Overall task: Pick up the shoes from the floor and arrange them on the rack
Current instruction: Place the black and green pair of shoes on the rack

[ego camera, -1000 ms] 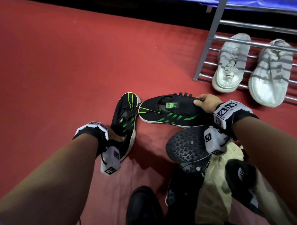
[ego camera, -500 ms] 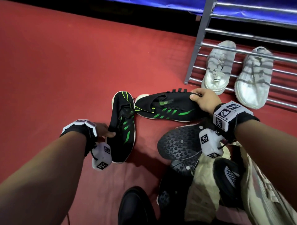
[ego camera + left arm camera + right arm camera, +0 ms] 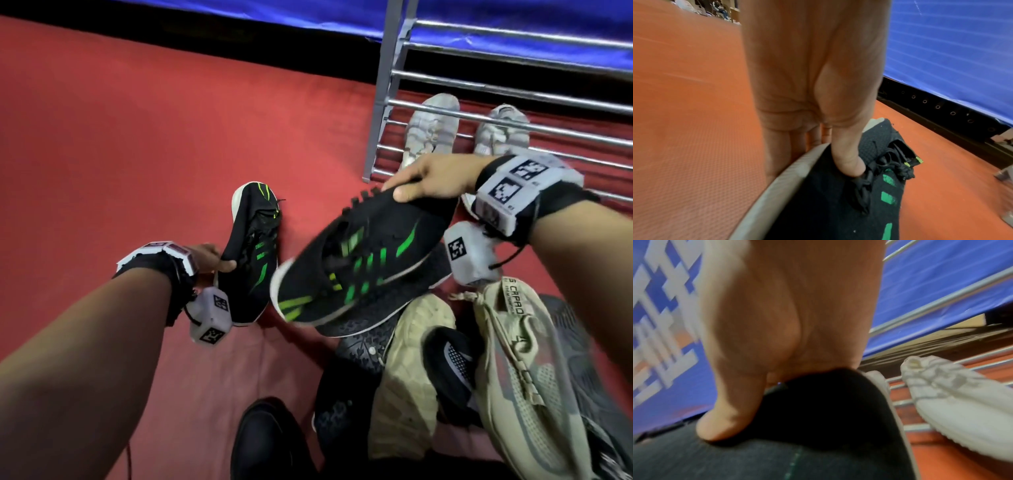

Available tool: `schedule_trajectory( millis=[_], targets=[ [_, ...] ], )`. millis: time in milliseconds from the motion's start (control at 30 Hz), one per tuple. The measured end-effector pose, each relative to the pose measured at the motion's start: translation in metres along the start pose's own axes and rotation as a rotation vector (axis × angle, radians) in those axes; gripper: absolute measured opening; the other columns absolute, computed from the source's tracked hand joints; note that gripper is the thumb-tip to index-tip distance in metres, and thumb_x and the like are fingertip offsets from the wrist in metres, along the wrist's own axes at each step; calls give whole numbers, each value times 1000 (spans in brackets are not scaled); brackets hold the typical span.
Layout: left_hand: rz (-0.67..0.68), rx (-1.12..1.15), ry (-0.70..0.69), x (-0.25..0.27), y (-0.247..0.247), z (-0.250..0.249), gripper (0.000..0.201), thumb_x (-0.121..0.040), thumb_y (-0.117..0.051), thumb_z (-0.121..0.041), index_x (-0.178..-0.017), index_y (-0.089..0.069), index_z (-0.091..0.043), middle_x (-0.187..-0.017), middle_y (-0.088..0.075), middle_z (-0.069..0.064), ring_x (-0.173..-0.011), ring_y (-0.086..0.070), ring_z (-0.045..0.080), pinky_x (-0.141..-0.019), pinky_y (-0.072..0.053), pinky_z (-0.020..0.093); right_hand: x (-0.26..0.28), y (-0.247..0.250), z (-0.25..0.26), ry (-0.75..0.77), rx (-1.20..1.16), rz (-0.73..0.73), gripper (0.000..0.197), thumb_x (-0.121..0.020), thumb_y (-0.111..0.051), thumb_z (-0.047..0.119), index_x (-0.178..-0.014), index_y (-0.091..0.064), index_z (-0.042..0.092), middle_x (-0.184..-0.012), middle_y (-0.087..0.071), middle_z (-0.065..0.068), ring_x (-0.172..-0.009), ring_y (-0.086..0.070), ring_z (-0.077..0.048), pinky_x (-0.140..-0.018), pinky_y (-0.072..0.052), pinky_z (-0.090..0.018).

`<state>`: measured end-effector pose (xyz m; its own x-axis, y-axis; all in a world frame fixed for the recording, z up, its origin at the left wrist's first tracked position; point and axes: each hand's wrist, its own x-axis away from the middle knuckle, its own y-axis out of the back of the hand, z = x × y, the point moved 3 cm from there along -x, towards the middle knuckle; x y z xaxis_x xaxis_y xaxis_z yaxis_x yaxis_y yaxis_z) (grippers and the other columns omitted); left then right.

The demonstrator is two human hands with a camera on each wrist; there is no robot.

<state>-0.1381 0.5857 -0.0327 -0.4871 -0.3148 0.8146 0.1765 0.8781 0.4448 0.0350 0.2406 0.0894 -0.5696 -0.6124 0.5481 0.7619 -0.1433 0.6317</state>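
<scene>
Near me, my left hand (image 3: pixel 209 257) grips the heel of one black-green shoe (image 3: pixel 255 253), thumb inside the collar, shoe looks barely off the floor (image 3: pixel 120 144). My right hand (image 3: pixel 431 178) holds its mate (image 3: pixel 356 263) by the heel, airborne, toe drooping. Beyond, white pair (image 3: pixel 431 130) occupies the rack (image 3: pixel 380 102) low tier; I'd level both and clear the front bar.

Two black-and-green shoes (image 3: pixel 359 260) (image 3: pixel 251 253), two white shoes (image 3: pixel 431 130) (image 3: pixel 501 133) on one metal rack (image 3: pixel 383 102), two beige shoes (image 3: pixel 407 380) (image 3: pixel 524 373), and several dark shoes (image 3: pixel 263 442), piled uncountably, show.
</scene>
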Motion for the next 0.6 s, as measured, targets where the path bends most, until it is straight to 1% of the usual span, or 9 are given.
schedule_trajectory(
  millis=[67,100,200,267,333,433,500,533,600],
  targets=[
    [-4,17,8,-4,-2,0,27,-87,-62,-4,-107,-54,12,-102,-61,27,-99,-59,40,-100,-41,58,-14,-30,2,-28,73,84,35,-95,-56,20,-130,-59,18,-123,-62,0,-116,-54,-16,-101,-33,-21],
    [-6,23,16,-7,-1,3,30,-86,-64,-6,-108,-54,13,-103,-61,28,-96,-59,40,-99,-42,57,-22,-44,0,-33,127,68,35,-96,-55,23,-131,-58,21,-128,-61,1,-121,-52,-17,-105,-31,-24],
    [-17,53,41,-7,-2,5,30,-85,-66,-7,-105,-54,11,-97,-60,26,-90,-57,36,-95,-42,55,-38,-72,-10,-117,185,-65,34,-97,-48,35,-131,-55,34,-138,-54,5,-135,-38,-22,-114,-23,-40],
    [-43,78,36,3,-5,0,15,-86,-65,-6,-91,-52,1,-89,-58,20,-88,-56,33,-93,-43,54,-39,-78,-17,-170,146,-141,36,-97,-47,37,-132,-54,34,-142,-50,3,-137,-34,-25,-115,-20,-41],
    [-44,97,35,4,-6,-1,16,-86,-65,-6,-84,-49,-6,-89,-57,19,-89,-56,32,-94,-44,55,-34,-82,-24,-235,158,-227,44,-94,-49,41,-137,-47,33,-149,-40,-2,-138,-27,-31,-115,-17,-42],
    [-30,82,30,0,-4,0,18,-85,-67,-10,-85,-50,-5,-95,-58,21,-89,-56,33,-90,-46,53,-19,-97,-34,-469,94,-361,71,-87,-59,48,-147,-26,28,-153,-24,-10,-139,-20,-39,-112,-18,-51],
    [-30,84,23,-1,-4,-1,19,-85,-68,-12,-82,-50,-6,-94,-58,20,-89,-56,33,-90,-46,51,-11,-104,-39,-611,-94,-473,91,-81,-67,49,-150,-14,21,-148,-26,-20,-135,-26,-41,-110,-24,-49],
    [-34,92,17,0,-5,-2,20,-85,-68,-11,-81,-49,-6,-92,-57,19,-89,-56,32,-89,-46,51,-8,-104,-41,-664,-167,-509,96,-79,-69,50,-150,-13,17,-145,-31,-23,-133,-31,-40,-109,-26,-47],
    [-49,107,10,4,-8,-5,22,-86,-66,-10,-79,-46,-8,-84,-55,16,-82,-56,29,-83,-48,47,-7,-104,-47,-737,-188,-494,93,-78,-67,55,-144,-22,7,-139,-42,-24,-130,-38,-38,-106,-30,-44]
  ],
)
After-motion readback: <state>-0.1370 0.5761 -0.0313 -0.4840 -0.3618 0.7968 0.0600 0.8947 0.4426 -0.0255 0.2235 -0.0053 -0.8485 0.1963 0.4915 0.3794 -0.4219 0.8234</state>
